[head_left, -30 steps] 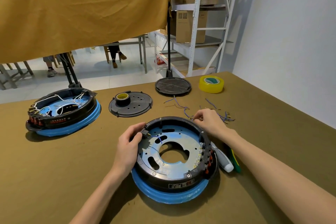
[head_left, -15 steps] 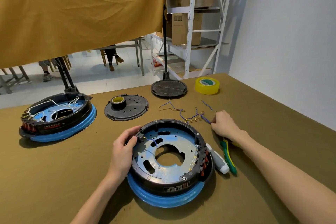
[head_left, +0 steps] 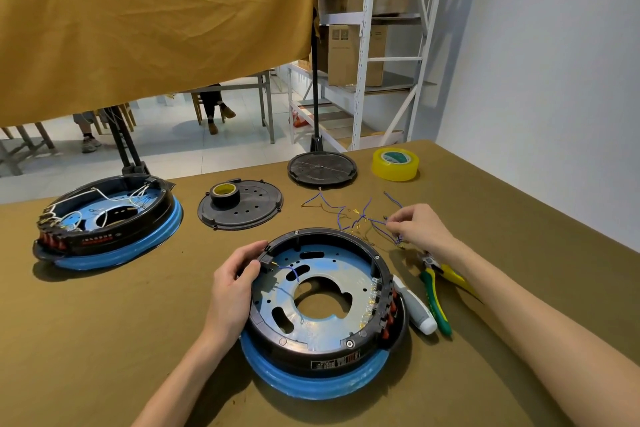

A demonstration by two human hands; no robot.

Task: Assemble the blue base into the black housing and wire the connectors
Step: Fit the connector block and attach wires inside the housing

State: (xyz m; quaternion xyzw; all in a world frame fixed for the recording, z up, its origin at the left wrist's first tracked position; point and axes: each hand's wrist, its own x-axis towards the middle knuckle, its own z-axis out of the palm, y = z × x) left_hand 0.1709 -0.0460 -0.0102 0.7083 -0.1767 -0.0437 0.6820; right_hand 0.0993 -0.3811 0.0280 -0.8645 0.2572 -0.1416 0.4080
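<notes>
- An olive-brown cloth-covered table (head_left: 104,340) fills the near scene; a mustard curtain (head_left: 156,17) hangs across the far left, a white metal shelf rack (head_left: 363,45) with cardboard boxes stands behind the table, and a white wall runs along the right.
- At the far left of the table sits a second assembled unit (head_left: 107,222), black ring on blue base, with white wires looped inside it.
- To its right lies a flat black cover plate (head_left: 256,210) with a roll of black tape (head_left: 224,195) standing on it.
- The left hand (head_left: 233,282) grips the left rim of the black housing (head_left: 304,357), fingers curled over the edge and thumb beside a small black connector block with a short blue wire.
- The black housing sits near centre, already seated on the blue base (head_left: 311,383), whose lip shows around the near side; a bluish metal plate with a large central hole lies inside the ring.
- Farther back, a round black disc (head_left: 322,170) lies at the foot of a black stand pole.
- Just right of the housing lie a white-handled tool (head_left: 415,308) and green-and-yellow pliers (head_left: 436,291).
- A bundle of loose blue wires (head_left: 346,215) with small gold terminals spreads on the cloth beyond the housing.
- The right hand (head_left: 420,227) pinches one of these wires at the bundle's right end, fingertips closed together.
- A roll of yellow tape (head_left: 395,164) stands at the far right.
</notes>
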